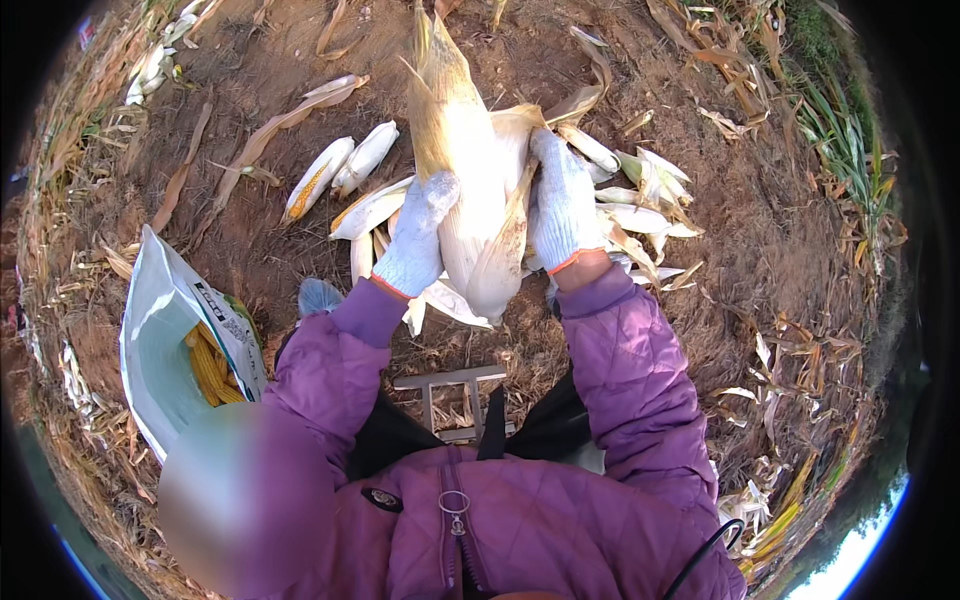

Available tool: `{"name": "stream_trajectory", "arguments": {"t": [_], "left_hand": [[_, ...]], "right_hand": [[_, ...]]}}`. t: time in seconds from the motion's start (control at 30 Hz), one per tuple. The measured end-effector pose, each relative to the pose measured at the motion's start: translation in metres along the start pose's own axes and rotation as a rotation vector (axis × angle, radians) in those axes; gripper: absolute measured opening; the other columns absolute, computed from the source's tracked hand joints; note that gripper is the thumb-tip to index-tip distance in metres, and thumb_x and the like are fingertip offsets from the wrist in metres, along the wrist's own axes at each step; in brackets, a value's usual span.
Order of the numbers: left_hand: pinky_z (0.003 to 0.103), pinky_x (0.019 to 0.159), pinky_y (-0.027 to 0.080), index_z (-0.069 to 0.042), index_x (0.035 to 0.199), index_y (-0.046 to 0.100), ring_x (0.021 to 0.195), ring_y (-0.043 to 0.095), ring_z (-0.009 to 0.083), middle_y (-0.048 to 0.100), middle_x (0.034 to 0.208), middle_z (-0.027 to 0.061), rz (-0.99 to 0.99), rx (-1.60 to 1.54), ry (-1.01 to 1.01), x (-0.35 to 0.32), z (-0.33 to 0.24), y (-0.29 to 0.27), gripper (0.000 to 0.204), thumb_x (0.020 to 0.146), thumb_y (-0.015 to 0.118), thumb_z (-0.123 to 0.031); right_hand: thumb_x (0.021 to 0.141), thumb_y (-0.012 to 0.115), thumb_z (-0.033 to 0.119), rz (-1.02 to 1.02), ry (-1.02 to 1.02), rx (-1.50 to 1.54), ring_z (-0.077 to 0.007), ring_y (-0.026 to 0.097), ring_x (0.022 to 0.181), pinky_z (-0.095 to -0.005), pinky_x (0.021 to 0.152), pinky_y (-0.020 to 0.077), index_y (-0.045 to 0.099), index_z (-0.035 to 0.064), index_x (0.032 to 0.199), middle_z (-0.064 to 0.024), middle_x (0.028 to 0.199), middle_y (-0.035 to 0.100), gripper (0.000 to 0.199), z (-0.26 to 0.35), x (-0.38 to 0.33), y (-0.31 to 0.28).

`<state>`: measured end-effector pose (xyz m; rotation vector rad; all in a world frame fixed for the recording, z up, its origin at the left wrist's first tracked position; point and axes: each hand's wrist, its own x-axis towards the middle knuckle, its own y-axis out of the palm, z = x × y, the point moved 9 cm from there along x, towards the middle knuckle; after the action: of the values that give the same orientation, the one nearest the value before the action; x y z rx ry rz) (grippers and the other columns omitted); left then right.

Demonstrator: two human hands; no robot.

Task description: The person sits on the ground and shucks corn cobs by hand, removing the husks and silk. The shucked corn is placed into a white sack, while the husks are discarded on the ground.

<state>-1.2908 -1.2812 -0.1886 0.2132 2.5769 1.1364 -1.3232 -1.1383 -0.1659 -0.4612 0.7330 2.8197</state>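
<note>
A large corn ear (455,140) wrapped in pale dry husk stands upright in front of me, its tip pointing away. My left hand (420,235), in a white glove with an orange cuff, grips the ear's left side low down. My right hand (563,200), gloved the same way, holds the right side where a strip of husk (505,250) is peeled outward and hangs down. Both purple quilted sleeves reach up from the lower edge.
An open white sack (160,340) with several yellow husked cobs (210,365) lies at the left. Two part-husked ears (320,178) lie on the soil beyond it. Loose husks (645,195) pile at the right. A grey metal frame (450,385) sits below my hands.
</note>
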Motion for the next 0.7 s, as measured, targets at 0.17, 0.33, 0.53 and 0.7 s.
{"name": "stream_trajectory", "arguments": {"t": [0.17,0.33,0.53,0.7], "left_hand": [[0.035,0.093,0.046,0.003,0.13,0.04,0.11,0.055,0.021,0.053,0.12,0.0159,-0.107,0.309,-0.009,0.01,-0.014,-0.004,0.067,0.085,0.063,-0.04],[0.032,0.086,0.051,0.002,0.118,0.052,0.097,0.061,0.02,0.06,0.108,0.0118,-0.219,0.061,-0.131,0.014,0.017,-0.048,0.036,0.088,0.059,-0.017],[0.035,0.085,0.051,-0.002,0.132,0.035,0.101,0.058,0.0232,0.052,0.117,0.0157,-0.242,0.299,0.257,0.025,-0.055,-0.043,0.064,0.076,0.066,-0.011],[0.035,0.099,0.043,-0.002,0.139,0.03,0.119,0.049,0.0241,0.046,0.13,0.0136,-0.098,0.375,0.31,0.027,-0.062,-0.022,0.081,0.068,0.069,-0.01]], "right_hand": [[0.093,0.053,0.016,0.079,0.146,0.417,-0.0216,0.061,0.098,-0.0339,0.088,0.051,0.058,0.0035,0.114,-0.0081,0.108,0.062,0.024,0.009,-0.024,0.037],[0.093,0.053,0.014,0.227,-0.126,0.026,-0.0222,0.062,0.095,-0.0299,0.083,0.0503,0.052,0.0017,0.117,-0.0135,0.107,0.062,0.027,0.033,-0.042,0.041],[0.08,0.056,0.012,0.487,-0.362,-1.51,-0.035,0.061,0.091,-0.0431,0.074,0.0519,0.059,0.0038,0.108,-0.0199,0.103,0.061,0.029,0.011,-0.061,0.032],[0.075,0.052,0.007,0.152,-0.412,-1.393,-0.0341,0.061,0.099,-0.041,0.085,0.0497,0.053,0.0053,0.122,-0.0176,0.115,0.06,0.048,0.041,-0.043,0.022]]}}
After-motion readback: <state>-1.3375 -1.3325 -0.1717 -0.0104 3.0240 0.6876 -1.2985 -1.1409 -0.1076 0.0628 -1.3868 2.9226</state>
